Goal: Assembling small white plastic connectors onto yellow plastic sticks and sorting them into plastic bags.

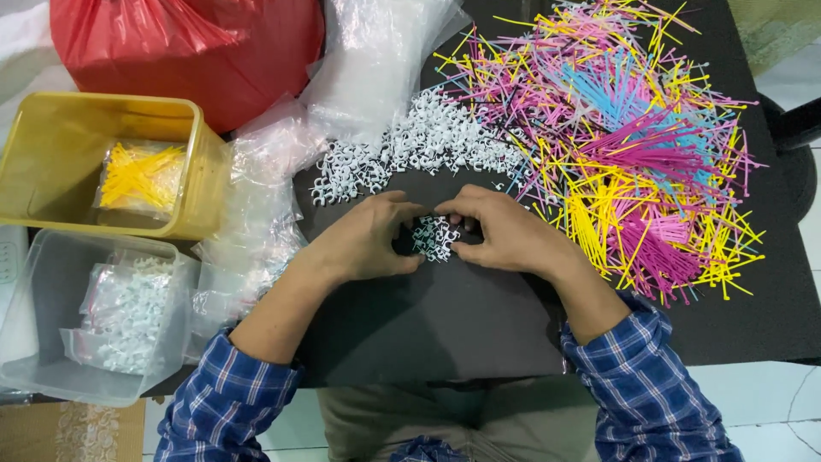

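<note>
Left hand (pixel 363 239) and right hand (pixel 505 233) cupped together around one small clump of white clips (pixel 434 238) at mat (pixel 445 325) centre (too many to count). One clip heap (pixel 410 150) at 12 o'clock, cable-tie pile (pixel 633 145) at 2, two bins at 9: yellow bin (pixel 51 145), clear bin (pixel 34 325).

White plastic clips (pixel 434 237) lie on matt black tabletop (pixel 445 325).

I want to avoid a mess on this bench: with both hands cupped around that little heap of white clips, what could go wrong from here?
1. The small heap of white clips is only loosely cupped between the left hand and right hand; some may slip out and scatter over the black mat.
2. The bigger clip pile touches the coloured cable ties, so the two could mix.
3. The empty clear bags spill past the mat's left edge; a forearm could drag them off.
</note>
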